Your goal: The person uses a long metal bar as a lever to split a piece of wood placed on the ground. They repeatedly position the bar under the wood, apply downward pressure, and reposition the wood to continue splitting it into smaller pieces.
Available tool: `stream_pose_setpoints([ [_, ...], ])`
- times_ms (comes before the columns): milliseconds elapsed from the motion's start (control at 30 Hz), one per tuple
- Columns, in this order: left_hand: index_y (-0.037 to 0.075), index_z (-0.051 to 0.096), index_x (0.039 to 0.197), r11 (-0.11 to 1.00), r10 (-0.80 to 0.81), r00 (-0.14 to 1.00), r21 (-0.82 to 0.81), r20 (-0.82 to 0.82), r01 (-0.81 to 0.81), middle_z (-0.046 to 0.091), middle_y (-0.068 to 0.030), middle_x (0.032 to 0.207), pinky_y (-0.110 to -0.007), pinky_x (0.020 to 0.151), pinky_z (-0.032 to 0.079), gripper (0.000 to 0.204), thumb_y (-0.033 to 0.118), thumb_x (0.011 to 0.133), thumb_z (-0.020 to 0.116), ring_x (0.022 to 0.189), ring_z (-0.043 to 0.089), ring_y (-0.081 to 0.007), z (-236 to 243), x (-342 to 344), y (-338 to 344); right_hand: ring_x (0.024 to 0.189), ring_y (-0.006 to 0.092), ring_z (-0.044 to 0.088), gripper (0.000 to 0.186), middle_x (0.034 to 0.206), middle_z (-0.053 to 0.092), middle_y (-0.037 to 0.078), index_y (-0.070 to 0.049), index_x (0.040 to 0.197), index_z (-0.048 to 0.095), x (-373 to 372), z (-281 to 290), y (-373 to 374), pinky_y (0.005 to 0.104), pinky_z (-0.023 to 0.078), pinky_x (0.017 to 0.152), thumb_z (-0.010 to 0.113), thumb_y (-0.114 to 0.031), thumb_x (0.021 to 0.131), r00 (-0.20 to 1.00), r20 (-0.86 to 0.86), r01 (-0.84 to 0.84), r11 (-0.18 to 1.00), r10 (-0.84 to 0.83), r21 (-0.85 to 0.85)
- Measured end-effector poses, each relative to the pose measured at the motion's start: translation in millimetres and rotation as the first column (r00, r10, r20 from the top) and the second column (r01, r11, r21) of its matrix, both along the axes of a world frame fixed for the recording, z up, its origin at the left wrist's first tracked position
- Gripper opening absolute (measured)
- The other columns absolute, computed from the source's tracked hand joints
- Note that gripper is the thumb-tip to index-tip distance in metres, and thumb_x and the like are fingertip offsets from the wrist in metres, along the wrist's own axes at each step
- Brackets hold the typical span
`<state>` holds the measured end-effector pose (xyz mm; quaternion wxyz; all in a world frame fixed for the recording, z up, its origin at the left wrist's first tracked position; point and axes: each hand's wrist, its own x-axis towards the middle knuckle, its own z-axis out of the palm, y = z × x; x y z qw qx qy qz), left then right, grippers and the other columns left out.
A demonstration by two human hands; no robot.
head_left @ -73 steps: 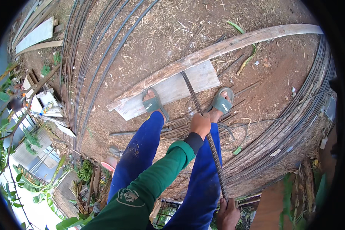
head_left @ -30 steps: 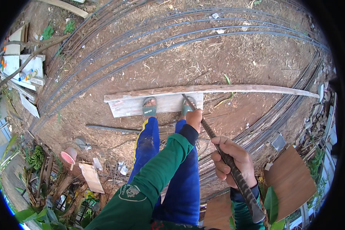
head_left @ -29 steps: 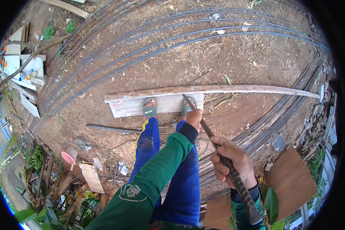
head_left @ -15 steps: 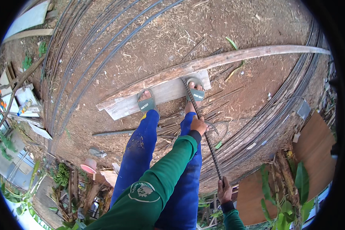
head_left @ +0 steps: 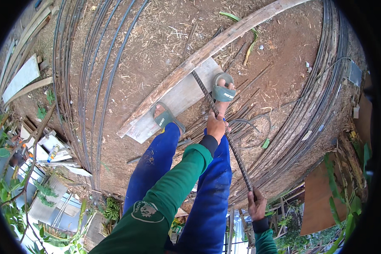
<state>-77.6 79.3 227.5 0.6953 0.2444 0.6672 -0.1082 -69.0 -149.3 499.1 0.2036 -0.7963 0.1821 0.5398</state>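
A ribbed steel rebar [head_left: 238, 160] slants from the boards near my feet down to the lower right. My left hand [head_left: 216, 127] is closed around its middle, in front of my right shin. Farther down, my right hand [head_left: 257, 204] grips the rebar near its lower end. The rebar's far tip touches or hangs just over a pale flat board [head_left: 173, 101], beside my right sandal [head_left: 223, 94]. My left sandal [head_left: 163, 115] rests on the same board. A long timber beam [head_left: 190, 63] lies along the board's far edge.
Long bundles of rebar curve over the dirt at left [head_left: 108, 63] and right [head_left: 300, 122]. Short rods [head_left: 241, 112] lie loose beside my right foot, with a bent wire loop [head_left: 270, 127] near them. A brown panel [head_left: 326, 199] stands at lower right.
My view has turned, so the board and beam appear more steeply tilted. Both hands keep their hold on the rebar. My right foot now stands beside the board's edge.
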Motion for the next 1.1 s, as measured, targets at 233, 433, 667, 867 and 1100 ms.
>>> stream_pose_setpoints([
  [233,-0.013,0.051,0.101,0.892,-0.438,0.894,0.079,-0.096,0.446,0.062,-0.0246,0.078,-0.041,0.05,0.055,0.037,0.024,0.099,0.054,0.056,0.063,-0.0325,-43,10,-21,0.051,0.0177,0.052,0.047,0.06,0.06,0.009,0.001,0.087,0.064,31,-71,-59,0.0351,0.043,0.052,0.07,-0.046,0.089,0.967,0.047,-0.235,0.951,0.249,-0.202],
  [433,-0.016,0.048,0.105,0.787,-0.615,0.789,0.052,-0.005,0.614,0.063,-0.0286,0.079,-0.041,0.051,0.057,0.042,0.024,0.097,0.057,0.069,0.069,-0.036,-119,17,-56,0.063,0.0416,0.062,0.034,0.065,0.063,0.017,-0.009,0.076,0.057,92,-182,-129,0.0476,0.051,0.059,0.074,-0.038,0.081,0.702,0.062,-0.67,0.688,0.709,-0.28],
  [667,-0.013,0.043,0.107,0.969,-0.209,0.976,0.118,-0.064,0.215,0.061,-0.02,0.073,-0.038,0.047,0.054,0.032,0.016,0.099,0.051,0.063,0.066,-0.0299,-159,36,-83,0.077,0.0401,0.066,0.021,0.079,0.068,0.02,-0.011,0.097,0.069,123,-333,-188,0.0513,0.054,0.068,0.066,-0.019,0.078,0.556,-0.029,-0.795,0.522,0.831,-0.308],
  [867,-0.002,0.04,0.105,0.997,-0.066,0.992,0.028,-0.106,0.07,0.055,-0.0122,0.065,-0.037,0.04,0.045,0.024,0.021,0.101,0.046,0.045,0.054,-0.0223,-72,30,-46,0.053,0.0419,0.061,0.026,0.059,0.061,0.02,-0.005,0.091,0.065,57,-140,-105,0.0459,0.051,0.048,0.067,-0.03,0.088,0.764,-0.086,-0.645,0.749,0.64,-0.15],
  [1100,-0.006,0.044,0.091,0.986,-0.12,0.982,0.102,-0.147,0.136,0.054,-0.0163,0.061,-0.037,0.036,0.046,0.034,0.027,0.101,0.045,0.04,0.055,-0.0259,4,17,-3,0.081,0.0464,0.06,0.037,0.09,0.062,0.032,0.002,0.126,0.052,56,62,55,0.0498,0.047,0.068,0.048,-0.025,0.101,0.855,-0.297,-0.462,0.884,0.424,-0.067],
])
